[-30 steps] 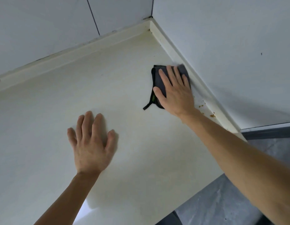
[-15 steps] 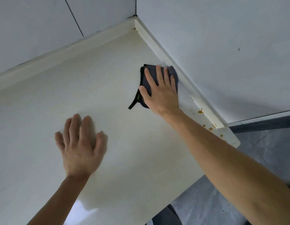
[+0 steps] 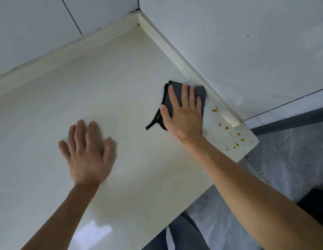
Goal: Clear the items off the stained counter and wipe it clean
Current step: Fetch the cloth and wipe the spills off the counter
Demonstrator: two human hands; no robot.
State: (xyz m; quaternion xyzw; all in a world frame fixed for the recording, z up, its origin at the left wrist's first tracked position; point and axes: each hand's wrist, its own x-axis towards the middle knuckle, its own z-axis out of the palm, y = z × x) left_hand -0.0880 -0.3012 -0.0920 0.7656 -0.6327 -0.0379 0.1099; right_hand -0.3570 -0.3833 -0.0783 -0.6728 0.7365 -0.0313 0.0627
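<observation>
Change: the right hand (image 3: 184, 114) and cloth (image 3: 200, 92) have slid nearer along the right kerb (image 3: 175, 55), towards the stains (image 3: 234, 136); the left hand (image 3: 86, 154) has kept its place.
Cloth: dark grey, folded, black-edged, a strap trailing near-left; long axis runs far to near, right edge touching the kerb.
Right hand: flat, fingers straight and spread, pressing the cloth onto the bench (image 3: 103, 87).
Left hand: flat, fingers spread, resting on bare bench, holding nothing.
Stains: orange-brown specks on the bench's near right corner, just beyond the cloth.
</observation>
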